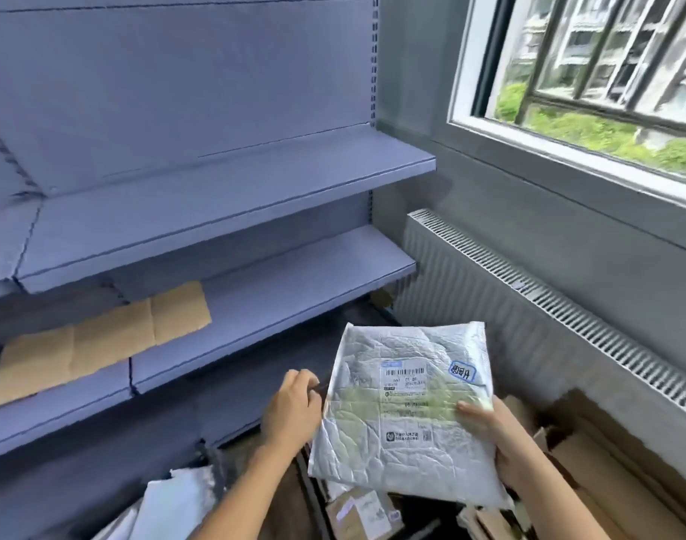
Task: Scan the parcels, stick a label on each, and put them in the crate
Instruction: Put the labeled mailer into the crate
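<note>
Right hand (503, 438) grips the parcel (396, 430) at its right edge, thumb pressed flat on top, fingers hidden underneath. The parcel is a crinkled silver-white mailer, held up in the air and tilted, face up. Its printed shipping label (404, 378) with barcode sits up-left of the thumb, and a blue sticker (463, 373) is just above the thumb. Left hand (292, 409) is at the parcel's opposite edge with fingers curled, something dark at the fingertips; can't tell if it pinches the edge or only touches it. Below the grip is a small brown box (358, 514). Flat cardboard (606, 485) lies right of the grip. Blue shelves (255, 212) are far left, with a radiator (528, 298) above the grip.
</note>
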`<state>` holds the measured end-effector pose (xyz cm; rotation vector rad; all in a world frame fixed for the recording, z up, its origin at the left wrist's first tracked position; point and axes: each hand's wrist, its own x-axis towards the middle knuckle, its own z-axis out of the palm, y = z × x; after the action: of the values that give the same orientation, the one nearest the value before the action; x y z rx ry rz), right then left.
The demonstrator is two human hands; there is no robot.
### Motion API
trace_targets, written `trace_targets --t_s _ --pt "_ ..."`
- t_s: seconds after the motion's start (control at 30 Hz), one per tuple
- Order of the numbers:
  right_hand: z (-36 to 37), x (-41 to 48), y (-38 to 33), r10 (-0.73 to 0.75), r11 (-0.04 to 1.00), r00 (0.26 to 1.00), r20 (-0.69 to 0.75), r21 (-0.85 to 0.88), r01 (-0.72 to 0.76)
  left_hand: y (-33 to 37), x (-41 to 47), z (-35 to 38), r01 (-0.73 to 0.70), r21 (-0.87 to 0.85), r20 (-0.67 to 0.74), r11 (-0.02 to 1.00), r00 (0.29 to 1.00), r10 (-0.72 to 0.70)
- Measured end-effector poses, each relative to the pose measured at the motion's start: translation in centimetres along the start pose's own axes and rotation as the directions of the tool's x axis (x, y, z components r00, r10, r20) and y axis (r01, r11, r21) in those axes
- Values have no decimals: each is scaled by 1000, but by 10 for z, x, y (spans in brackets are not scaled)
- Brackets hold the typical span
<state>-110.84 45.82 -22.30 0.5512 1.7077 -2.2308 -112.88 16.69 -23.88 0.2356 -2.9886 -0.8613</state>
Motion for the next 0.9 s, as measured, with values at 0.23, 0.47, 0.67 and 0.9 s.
trace_targets --t_s 0.23,0.47,0.67,0.9 --pt "18 56 -17 200 968 943 266 -201 -148 -7 -51 1 323 -57 -143 945 934 -328" --pt "48 65 -9 287 949 877 386 -240 -205 -31 -66 12 604 -129 187 786 793 -579" --pt "63 77 4 313 942 850 423 -251 -222 -34 -47 49 744 -541 435 392 646 -627" --pt "50 153 47 367 877 874 317 -432 -211 -82 -23 132 677 -736 515 -32 528 -675"
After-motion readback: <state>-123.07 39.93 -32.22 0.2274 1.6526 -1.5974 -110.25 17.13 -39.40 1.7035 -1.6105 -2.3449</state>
